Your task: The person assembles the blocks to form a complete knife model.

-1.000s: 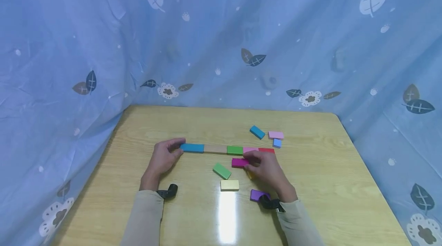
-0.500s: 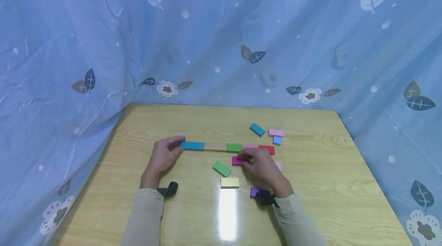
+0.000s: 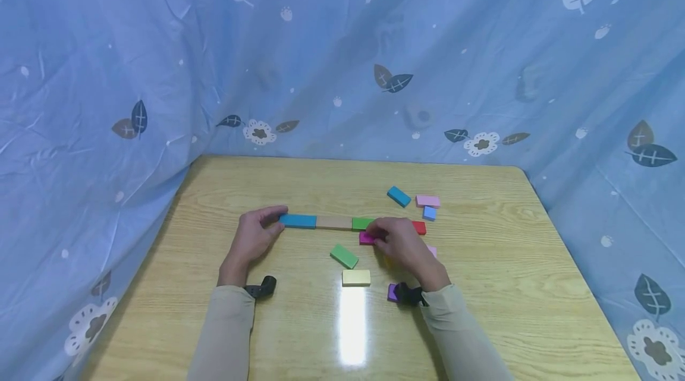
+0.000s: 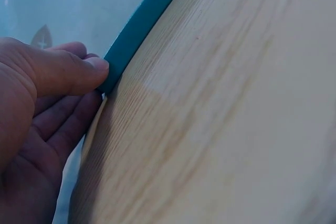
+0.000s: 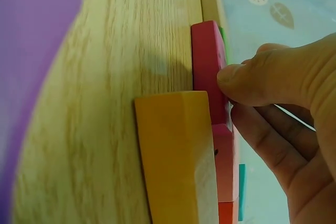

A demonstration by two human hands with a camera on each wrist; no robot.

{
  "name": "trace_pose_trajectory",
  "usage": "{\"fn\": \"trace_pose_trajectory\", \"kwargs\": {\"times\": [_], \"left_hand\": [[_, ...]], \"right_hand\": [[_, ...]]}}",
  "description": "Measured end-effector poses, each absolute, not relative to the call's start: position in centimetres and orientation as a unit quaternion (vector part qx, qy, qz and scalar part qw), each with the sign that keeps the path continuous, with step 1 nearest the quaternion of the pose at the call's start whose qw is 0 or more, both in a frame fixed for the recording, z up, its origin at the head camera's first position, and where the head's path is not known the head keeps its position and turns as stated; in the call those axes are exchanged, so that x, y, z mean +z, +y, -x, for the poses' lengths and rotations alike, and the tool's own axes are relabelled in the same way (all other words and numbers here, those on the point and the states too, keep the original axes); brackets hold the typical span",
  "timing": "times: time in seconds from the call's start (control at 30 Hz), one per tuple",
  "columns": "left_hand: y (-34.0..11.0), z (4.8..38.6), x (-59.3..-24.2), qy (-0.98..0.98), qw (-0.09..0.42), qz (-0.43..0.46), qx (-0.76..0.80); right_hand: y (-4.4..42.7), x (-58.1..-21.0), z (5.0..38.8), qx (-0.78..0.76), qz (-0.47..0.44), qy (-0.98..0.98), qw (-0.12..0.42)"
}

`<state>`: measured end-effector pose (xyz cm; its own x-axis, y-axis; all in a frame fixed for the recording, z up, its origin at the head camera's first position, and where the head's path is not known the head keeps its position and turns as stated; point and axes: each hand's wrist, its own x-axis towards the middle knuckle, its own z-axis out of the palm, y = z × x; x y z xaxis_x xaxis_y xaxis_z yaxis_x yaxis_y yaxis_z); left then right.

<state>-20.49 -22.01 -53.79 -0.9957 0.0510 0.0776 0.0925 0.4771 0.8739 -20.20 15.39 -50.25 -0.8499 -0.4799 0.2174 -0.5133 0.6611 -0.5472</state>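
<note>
A row of blocks runs across the table: blue (image 3: 298, 222), tan (image 3: 334, 223), green (image 3: 362, 224) and red (image 3: 419, 227); in the right wrist view a pink one (image 5: 224, 163) stands beside the red. At the row's left end my left hand (image 3: 255, 238) pinches the blue block's end (image 4: 139, 22), thumb (image 4: 86, 74) on its near side. My right hand (image 3: 404, 247) holds a magenta block (image 3: 366, 239) just in front of the green one, thumb (image 5: 252, 83) against it. A yellow block (image 5: 173, 156) lies beside the magenta one, mostly hidden by the hand in the head view.
Nearer me lie a light green block (image 3: 344, 256), a cream block (image 3: 356, 278) and a purple block (image 3: 393, 292). Behind the row's right end are another blue block (image 3: 399, 196), a pink block (image 3: 427, 201) and a small blue block (image 3: 429, 213). Patterned cloth (image 3: 332, 60) surrounds the table.
My right hand has moved a little left and away from me, and the magenta block is closer to the row. A pink block to the right has come into view. My left hand stays put.
</note>
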Motion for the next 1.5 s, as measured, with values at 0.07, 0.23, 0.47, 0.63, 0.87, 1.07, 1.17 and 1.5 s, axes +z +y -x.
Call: {"fn": "trace_pose_trajectory", "kwargs": {"times": [0.07, 0.23, 0.47, 0.63, 0.87, 1.07, 1.17, 1.5], "left_hand": [[-22.1, 20.6, -53.8, -0.859, 0.02, 0.043, -0.509], [-22.1, 20.7, -53.9, -0.859, 0.019, 0.046, -0.509], [-22.2, 20.8, -54.1, -0.859, 0.021, 0.048, -0.509], [-22.1, 20.8, -54.0, -0.86, 0.021, 0.044, -0.509], [-21.9, 20.7, -53.9, -0.86, 0.017, 0.043, -0.507], [-22.0, 20.6, -53.9, -0.863, 0.02, 0.04, -0.503], [-22.1, 20.6, -53.9, -0.863, 0.022, 0.042, -0.502], [-22.1, 20.7, -54.0, -0.861, 0.018, 0.039, -0.507]], "right_hand": [[15.4, -50.2, 20.3, 0.305, -0.271, -0.913, 0.028], [15.4, -50.1, 20.4, 0.303, -0.26, -0.917, 0.02], [15.3, -50.2, 20.6, 0.303, -0.262, -0.916, 0.025], [15.6, -50.1, 20.6, 0.308, -0.263, -0.914, 0.023], [18.6, -49.1, 20.3, 0.402, -0.192, -0.895, 0.006], [22.3, -49.1, 19.6, 0.442, -0.142, -0.885, 0.033], [23.8, -49.4, 19.1, 0.452, -0.125, -0.882, 0.043], [26.9, -51.3, 16.8, 0.472, -0.077, -0.878, 0.021]]}}
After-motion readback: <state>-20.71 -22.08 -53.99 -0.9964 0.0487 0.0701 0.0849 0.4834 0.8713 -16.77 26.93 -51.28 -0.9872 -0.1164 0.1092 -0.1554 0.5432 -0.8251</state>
